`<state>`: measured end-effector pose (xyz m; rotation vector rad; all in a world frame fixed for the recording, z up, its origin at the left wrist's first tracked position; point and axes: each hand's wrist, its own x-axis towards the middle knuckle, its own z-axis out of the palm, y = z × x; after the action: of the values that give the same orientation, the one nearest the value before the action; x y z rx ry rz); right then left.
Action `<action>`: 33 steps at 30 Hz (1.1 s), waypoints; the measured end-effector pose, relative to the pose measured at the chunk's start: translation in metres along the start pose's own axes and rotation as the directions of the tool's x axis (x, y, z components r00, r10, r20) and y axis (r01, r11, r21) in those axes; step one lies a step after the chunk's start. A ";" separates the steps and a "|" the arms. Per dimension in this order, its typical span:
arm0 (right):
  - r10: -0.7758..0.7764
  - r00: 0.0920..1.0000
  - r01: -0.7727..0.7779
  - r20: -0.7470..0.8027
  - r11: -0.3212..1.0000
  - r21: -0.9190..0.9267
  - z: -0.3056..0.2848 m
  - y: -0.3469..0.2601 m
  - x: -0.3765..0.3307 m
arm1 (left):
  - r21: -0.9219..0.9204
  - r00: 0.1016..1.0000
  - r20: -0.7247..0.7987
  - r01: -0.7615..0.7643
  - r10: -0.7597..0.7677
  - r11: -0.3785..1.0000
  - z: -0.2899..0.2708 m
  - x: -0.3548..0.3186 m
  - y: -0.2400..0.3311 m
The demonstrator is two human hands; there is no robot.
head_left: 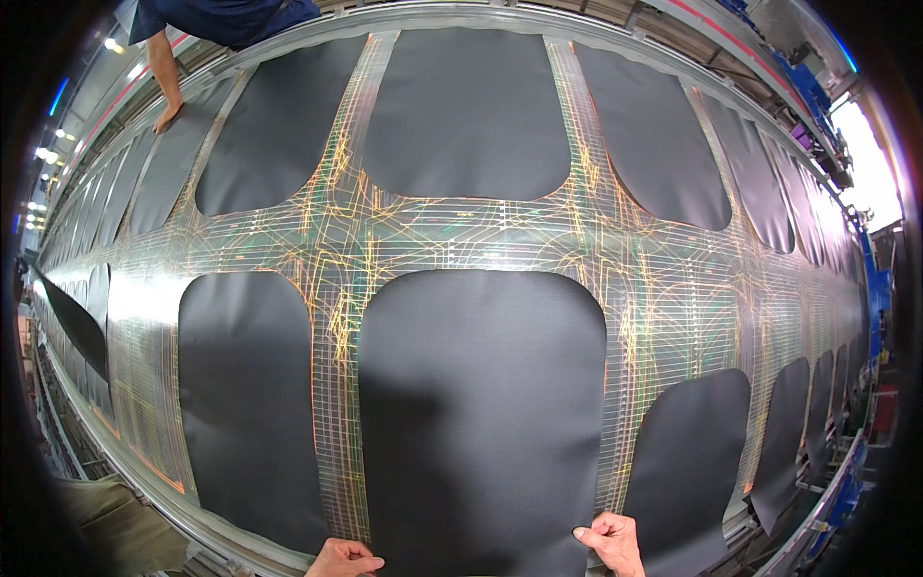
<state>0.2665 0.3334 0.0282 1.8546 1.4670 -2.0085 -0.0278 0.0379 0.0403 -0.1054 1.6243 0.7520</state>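
Observation:
A large black sheet with rounded far corners lies flat on the long table, which is covered in fine coloured lines. My left hand pinches the sheet's near left edge between thumb and fingers. On the other side, my right hand grips its near right edge, thumb on top. The sheet's nearest edge runs out of the picture at the bottom. To its left lies another black sheet, and a shorter-looking one is at the right.
Across the table lie more black sheets in a row. A co-worker's hand rests on a sheet at the far left. One sheet at the left has a lifted edge. Metal rails and blue machine parts line the far side.

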 end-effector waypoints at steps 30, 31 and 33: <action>0.009 1.000 -0.009 -0.021 1.000 -0.025 0.002 -0.003 -0.001 | 0.049 1.000 -0.021 -0.022 0.023 0.999 -0.001 0.005 -0.011; 0.008 1.000 -0.009 -0.020 1.000 -0.025 0.002 -0.003 -0.001 | 0.041 1.000 -0.021 -0.021 0.021 0.999 -0.001 0.005 -0.011; 0.008 1.000 -0.008 -0.016 1.000 -0.015 0.001 0.000 -0.001 | 0.037 0.999 -0.019 -0.034 0.034 0.999 -0.001 0.005 -0.013</action>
<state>0.2662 0.3322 0.0286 1.8718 1.4727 -1.9781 -0.0235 0.0293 0.0310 -0.0588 1.6610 0.7487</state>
